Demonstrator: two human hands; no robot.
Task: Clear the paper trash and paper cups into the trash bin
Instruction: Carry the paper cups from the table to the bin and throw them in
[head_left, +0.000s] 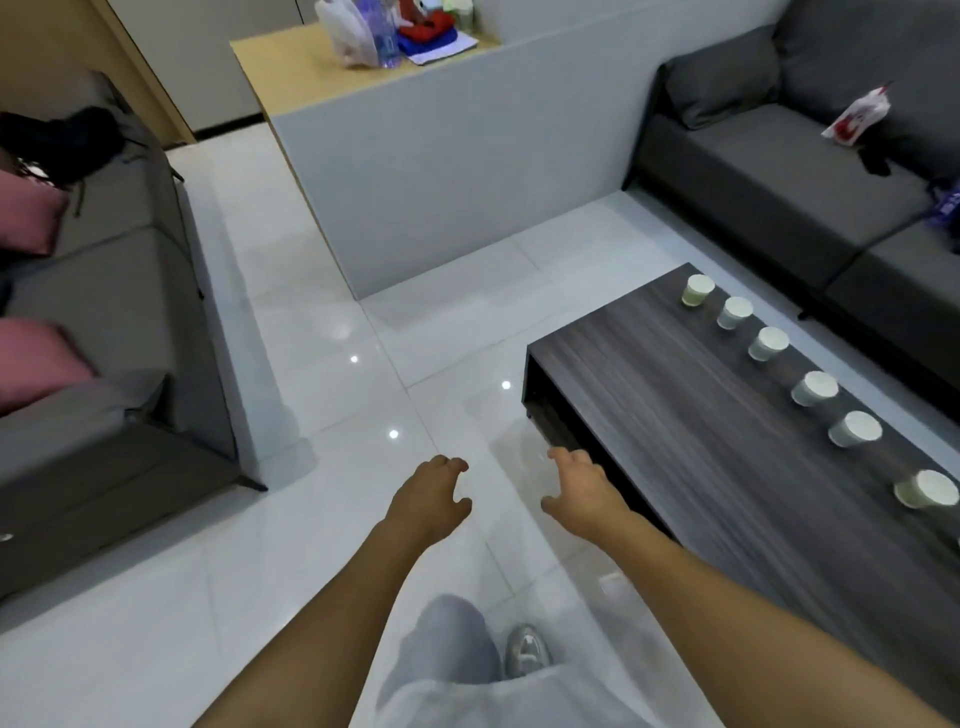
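1. Both hands are reaching forward over the glossy white tiled floor (291, 467) with nothing in them: the left hand (431, 496) and the right hand (582, 493) are hanging apart, fingers loosely spread and slightly curled.
2. Judging by the dark grey wood-grain coffee table (675, 415), the clearing is barely starting: six white paper cups (814, 388) are standing in a row along the table's far edge, none picked up yet.
3. A possible seventh cup is showing at the table's near right end, but the frame edge is cutting it off, so I cannot tell.
4. No trash bin is appearing anywhere around the table, and no loose paper trash is lying on its top.
5. Relative to the table, the right hand is hovering just off its near left corner, the left hand farther out over the floor; the cups are sitting well apart from both, across the tabletop.
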